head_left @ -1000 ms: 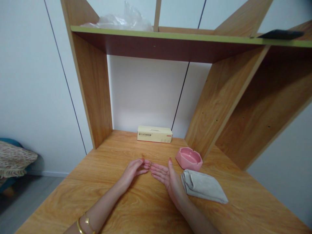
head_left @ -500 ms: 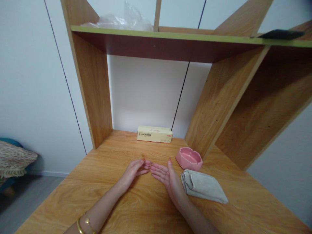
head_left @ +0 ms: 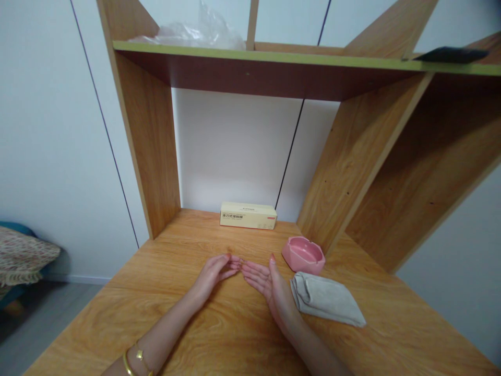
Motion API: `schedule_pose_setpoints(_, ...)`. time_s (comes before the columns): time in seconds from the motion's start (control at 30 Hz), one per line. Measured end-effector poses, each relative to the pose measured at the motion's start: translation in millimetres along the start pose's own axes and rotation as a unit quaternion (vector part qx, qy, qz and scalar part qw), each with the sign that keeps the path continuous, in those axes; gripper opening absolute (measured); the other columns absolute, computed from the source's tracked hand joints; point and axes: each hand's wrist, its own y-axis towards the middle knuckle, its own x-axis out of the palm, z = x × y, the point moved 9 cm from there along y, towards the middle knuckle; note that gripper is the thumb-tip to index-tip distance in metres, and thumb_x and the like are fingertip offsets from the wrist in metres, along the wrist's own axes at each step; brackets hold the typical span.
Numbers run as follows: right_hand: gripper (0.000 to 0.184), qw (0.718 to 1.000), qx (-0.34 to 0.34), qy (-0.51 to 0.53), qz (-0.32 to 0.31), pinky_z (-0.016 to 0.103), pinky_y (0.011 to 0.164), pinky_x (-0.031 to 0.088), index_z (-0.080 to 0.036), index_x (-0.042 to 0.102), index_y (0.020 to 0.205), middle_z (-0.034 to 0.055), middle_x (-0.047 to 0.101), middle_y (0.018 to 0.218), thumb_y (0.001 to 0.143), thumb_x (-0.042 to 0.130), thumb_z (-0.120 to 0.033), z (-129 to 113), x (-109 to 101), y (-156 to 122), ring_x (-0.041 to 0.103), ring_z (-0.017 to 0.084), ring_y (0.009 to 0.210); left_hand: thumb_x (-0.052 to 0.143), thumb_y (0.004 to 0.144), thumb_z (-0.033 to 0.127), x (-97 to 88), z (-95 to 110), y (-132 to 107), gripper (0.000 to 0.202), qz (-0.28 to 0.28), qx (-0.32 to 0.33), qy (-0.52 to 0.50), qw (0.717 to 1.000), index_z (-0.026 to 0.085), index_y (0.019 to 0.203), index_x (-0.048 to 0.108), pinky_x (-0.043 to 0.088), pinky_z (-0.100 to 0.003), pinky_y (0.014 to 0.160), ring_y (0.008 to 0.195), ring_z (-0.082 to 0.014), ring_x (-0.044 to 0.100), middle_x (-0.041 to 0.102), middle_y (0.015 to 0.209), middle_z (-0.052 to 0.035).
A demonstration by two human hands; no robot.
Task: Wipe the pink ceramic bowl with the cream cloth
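Observation:
Both my hands rest on edge on the wooden desk (head_left: 195,334), palms facing each other, fingertips almost meeting. My left hand (head_left: 214,272) is open and holds nothing; a gold bracelet sits far down its forearm. My right hand (head_left: 267,286) is open too, fingers stretched toward the left, empty. Just right of my right hand lies a folded grey cloth (head_left: 326,299). A pink ceramic dish (head_left: 303,254) stands behind the cloth. A long cream box (head_left: 248,215) lies at the back of the desk against the wall.
A wooden shelf (head_left: 258,60) spans overhead on slanted side panels, with a crumpled clear plastic bag (head_left: 195,34) at its left and a dark flat object (head_left: 450,54) at its right. A patterned cushion (head_left: 21,256) sits low at the far left.

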Motion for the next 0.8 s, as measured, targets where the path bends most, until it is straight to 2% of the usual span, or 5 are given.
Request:
schedule_pose_setpoints(0.3,0.062,1.0,-0.001,0.01,-0.003,0.037,0.09,0.042,-0.008,0.068,0.078,0.0166,0.068,0.089,0.086,0.023,-0.05,-0.4,0.7,-1.0,0.064,0.02,0.082,0.066,0.063,0.041,0.3,-0.5,0.0,0.034,-0.004,0.001,-0.006,1.0,0.01,0.077,0.067,0.044,-0.033,0.084,0.077,-0.017,0.059,0.066,0.079,-0.0088)
schedule_pose_setpoints(0.63,0.061,1.0,-0.006,-0.006,-0.021,0.036,0.088,0.042,-0.01,0.068,0.08,0.0154,0.069,0.087,0.08,0.03,-0.057,-0.2,3.0,-0.7,0.064,0.02,0.083,0.065,0.064,0.043,1.8,1.2,-0.5,0.035,-0.003,-0.002,0.01,1.0,0.01,0.077,0.066,0.046,-0.031,0.073,0.072,-0.0164,0.058,0.064,0.076,-0.0079)
schedule_pose_setpoints(0.7,0.062,0.999,-0.007,-0.015,-0.028,0.036,0.088,0.042,-0.01,0.068,0.081,0.0159,0.068,0.088,0.078,0.032,-0.06,0.9,3.4,0.1,0.064,0.021,0.084,0.061,0.066,0.045,2.4,1.7,0.7,0.037,-0.01,0.008,0.039,0.999,0.011,0.078,0.064,0.047,-0.03,0.068,0.072,-0.0169,0.058,0.064,0.076,-0.0083)
schedule_pose_setpoints(0.8,0.065,0.998,-0.018,-0.052,-0.022,0.037,0.086,0.043,-0.01,0.068,0.08,0.0168,0.068,0.088,0.072,0.035,-0.066,0.9,1.9,1.8,0.064,0.022,0.083,0.046,0.074,0.051,4.5,11.0,0.6,0.042,-0.015,0.066,0.176,0.982,0.012,0.071,0.061,0.043,-0.027,0.057,0.062,-0.0149,0.055,0.061,0.07,-0.0069)
